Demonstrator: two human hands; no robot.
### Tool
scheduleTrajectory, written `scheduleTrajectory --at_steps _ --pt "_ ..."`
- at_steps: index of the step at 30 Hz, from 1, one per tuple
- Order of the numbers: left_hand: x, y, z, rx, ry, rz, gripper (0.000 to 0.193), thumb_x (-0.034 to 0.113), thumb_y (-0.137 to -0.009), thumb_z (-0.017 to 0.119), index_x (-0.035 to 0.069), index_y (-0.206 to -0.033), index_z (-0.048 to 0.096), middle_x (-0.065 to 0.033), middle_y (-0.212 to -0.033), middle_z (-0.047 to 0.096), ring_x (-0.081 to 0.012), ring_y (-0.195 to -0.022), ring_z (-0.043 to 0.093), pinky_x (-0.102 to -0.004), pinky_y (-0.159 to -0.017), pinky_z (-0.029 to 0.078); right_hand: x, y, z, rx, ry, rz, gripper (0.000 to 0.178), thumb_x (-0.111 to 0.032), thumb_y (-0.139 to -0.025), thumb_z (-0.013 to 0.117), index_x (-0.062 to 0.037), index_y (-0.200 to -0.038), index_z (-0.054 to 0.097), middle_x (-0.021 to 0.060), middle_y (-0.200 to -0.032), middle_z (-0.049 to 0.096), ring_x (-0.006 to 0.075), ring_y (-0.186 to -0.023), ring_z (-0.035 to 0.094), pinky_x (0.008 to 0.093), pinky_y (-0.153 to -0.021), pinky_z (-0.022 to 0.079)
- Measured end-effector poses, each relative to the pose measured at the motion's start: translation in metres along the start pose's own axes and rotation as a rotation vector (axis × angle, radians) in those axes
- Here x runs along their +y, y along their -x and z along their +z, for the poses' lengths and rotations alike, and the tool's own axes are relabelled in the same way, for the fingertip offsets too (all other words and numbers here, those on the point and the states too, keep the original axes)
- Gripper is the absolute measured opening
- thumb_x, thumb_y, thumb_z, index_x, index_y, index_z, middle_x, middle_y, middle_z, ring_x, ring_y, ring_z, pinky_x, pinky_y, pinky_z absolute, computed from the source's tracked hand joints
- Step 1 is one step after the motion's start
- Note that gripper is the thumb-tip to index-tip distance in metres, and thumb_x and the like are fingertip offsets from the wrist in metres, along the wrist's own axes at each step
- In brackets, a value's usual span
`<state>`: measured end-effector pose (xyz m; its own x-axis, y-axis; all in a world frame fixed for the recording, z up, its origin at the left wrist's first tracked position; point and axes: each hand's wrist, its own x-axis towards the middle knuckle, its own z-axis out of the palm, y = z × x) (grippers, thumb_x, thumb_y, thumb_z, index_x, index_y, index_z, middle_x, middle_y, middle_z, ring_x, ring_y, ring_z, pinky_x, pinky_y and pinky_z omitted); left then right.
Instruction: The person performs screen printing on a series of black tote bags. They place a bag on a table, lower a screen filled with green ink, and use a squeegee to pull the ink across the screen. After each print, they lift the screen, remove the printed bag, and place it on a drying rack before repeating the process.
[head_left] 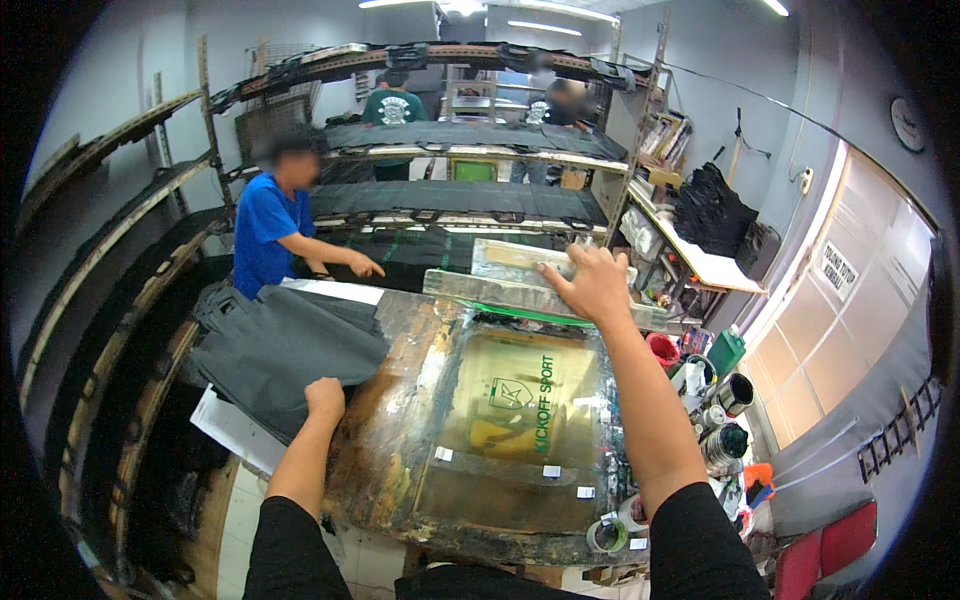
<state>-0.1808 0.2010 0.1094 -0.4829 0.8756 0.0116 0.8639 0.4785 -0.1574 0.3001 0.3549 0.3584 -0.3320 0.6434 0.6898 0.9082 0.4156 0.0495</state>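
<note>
My left hand [325, 400] is closed at the near right edge of a dark grey cloth bag [290, 345], which looks like one of a loose stack left of the table. Just right of it lies a screen-printing frame [450, 400], its yellowish mesh [500, 430] carrying a green design. Beyond the frame's far end, my right hand [595, 285] curls over the right part of a pale, board-like squeegee [510, 256]; its far fingertips are partly hidden. A strip of bright green ink [520, 310] runs along the mesh's far edge.
A person in a blue shirt [272, 225] stands across at the left, one arm reaching out. Racks [420, 140] with dark sheets fill the back. Cans [722, 445], a green bottle [727, 350] and a tape roll [606, 536] crowd the table's right side. A red chair [825, 550] stands lower right.
</note>
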Motion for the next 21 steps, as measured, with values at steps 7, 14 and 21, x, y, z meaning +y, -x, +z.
scheduleTrajectory --at_steps 7,14,21 --pt "0.020 -0.016 -0.045 -0.056 -0.003 0.049 0.019 0.018 -0.096 0.067 0.009 -0.104 0.083 -0.0140 -0.112 0.080 -0.0317 -0.107 0.078 -0.0423 -0.088 0.062 0.001 -0.013 -0.010 -0.082 -0.014 0.041 0.072 -0.076 -0.096 0.053 -0.0074 -0.101 0.074 0.0143 -0.093 0.072 0.0316 -0.098 0.067 0.0539 -0.095 0.041" --pt "0.257 0.044 -0.067 -0.398 0.016 0.538 0.035 0.031 -0.100 0.061 0.011 -0.123 0.079 -0.0135 -0.132 0.075 -0.0343 -0.118 0.074 -0.0510 -0.093 0.059 0.016 -0.029 -0.002 -0.077 -0.067 0.076 0.070 -0.074 -0.096 0.055 -0.0074 -0.104 0.074 0.0151 -0.096 0.072 0.0322 -0.100 0.066 0.0535 -0.097 0.040" --pt "0.390 0.104 -0.003 -0.172 0.592 0.704 0.075 0.060 -0.108 0.041 0.003 -0.156 0.048 -0.0278 -0.162 0.044 -0.0478 -0.150 0.041 -0.0605 -0.123 0.032 0.012 -0.037 0.007 -0.031 -0.033 0.013 0.076 -0.078 -0.096 0.050 -0.0073 -0.111 0.073 0.0173 -0.103 0.074 0.0351 -0.103 0.067 0.0558 -0.100 0.040"
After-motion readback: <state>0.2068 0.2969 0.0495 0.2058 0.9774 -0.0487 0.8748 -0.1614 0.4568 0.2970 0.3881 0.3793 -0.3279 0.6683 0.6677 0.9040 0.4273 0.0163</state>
